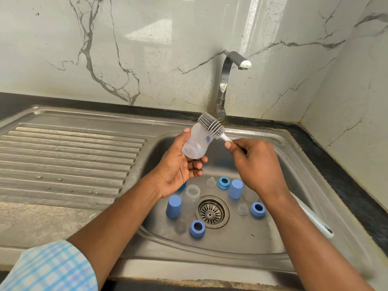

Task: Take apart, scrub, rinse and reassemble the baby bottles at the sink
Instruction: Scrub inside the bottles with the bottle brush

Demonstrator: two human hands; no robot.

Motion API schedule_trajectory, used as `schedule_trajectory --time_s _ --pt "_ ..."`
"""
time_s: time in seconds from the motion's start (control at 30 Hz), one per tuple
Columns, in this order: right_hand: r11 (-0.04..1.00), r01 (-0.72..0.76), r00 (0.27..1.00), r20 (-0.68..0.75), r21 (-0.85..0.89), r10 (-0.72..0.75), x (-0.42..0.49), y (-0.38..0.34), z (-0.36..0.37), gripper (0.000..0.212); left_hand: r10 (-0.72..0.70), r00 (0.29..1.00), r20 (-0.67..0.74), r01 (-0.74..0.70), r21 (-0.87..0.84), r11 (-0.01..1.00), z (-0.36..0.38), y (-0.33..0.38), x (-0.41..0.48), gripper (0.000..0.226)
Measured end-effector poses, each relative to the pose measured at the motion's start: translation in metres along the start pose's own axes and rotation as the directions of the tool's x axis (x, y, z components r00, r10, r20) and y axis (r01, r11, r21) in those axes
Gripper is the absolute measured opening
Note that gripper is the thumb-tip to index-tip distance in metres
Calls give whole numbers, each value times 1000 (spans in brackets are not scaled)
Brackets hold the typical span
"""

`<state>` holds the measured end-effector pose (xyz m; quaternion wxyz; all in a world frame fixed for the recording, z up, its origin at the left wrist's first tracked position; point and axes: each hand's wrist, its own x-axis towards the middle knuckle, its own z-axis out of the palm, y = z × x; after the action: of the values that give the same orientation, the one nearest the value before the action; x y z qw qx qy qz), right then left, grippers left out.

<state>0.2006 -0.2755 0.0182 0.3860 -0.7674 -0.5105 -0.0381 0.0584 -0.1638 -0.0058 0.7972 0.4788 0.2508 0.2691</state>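
Checked sleeve (48, 267) sat closest to the lens, cut off by the frame's bottom edge. Above the sink (294, 148) I had the left grip (178, 164) curled round a clear bottle body (198, 143), base toward me, thumb on its far side and fingers underneath. The right grip (258, 164) pinched the white stem of a grey silicone bottle brush (211, 124), whose head lay against the bottle's mouth end. I could not tell whether any of it had entered.

I judged the bottle light, thin-walled plastic, slick once wet, so holding round the waist near the base seemed safest. Squeezing harder would probably flex it. The brush head looked soft, its stem stiff.

Down in the basin lay 2 blue caps (173, 206), 3 blue rings (197, 228), 3 clear teats (242, 209) and a second bottle (192, 196) beside the drain strainer (211, 213).

My right wrist hid most of a third bottle (249, 195), and another blue piece showed only as a sliver under the left grip. The right forearm covered one end of a long white handle (312, 217), so I could not name it. No water showed at the tap (225, 80).
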Motion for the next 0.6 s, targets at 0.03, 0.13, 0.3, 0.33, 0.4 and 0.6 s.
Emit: schedule_trajectory --time_s 0.03,0.13,0.3,0.33,0.4,0.6 --pt "1000 0 1000 -6 -8 0 0 1 0 48 -6 1000 -6 7 8 1000 1 -1 1 62" --pt "998 56 996 68 30 -58 -2 1 3 43 -13 998 -54 11 -30 999 -1 -2 3 64" --pt "982 147 954 247 119 -172 -2 0 -1 38 -45 996 -75 35 -130 991 -7 -1 7 62" --pt "983 146 955 245 113 -170 -2 1 -2 37 -54 997 -61 45 -147 988 -7 -1 7 61" --pt "990 126 976 170 65 -136 -1 3 -3 36 -70 997 -19 66 -184 981 -7 0 6 60" --pt "997 68 996 48 32 -69 3 10 -4 43 -63 998 28 68 -264 962 -8 2 7 60"
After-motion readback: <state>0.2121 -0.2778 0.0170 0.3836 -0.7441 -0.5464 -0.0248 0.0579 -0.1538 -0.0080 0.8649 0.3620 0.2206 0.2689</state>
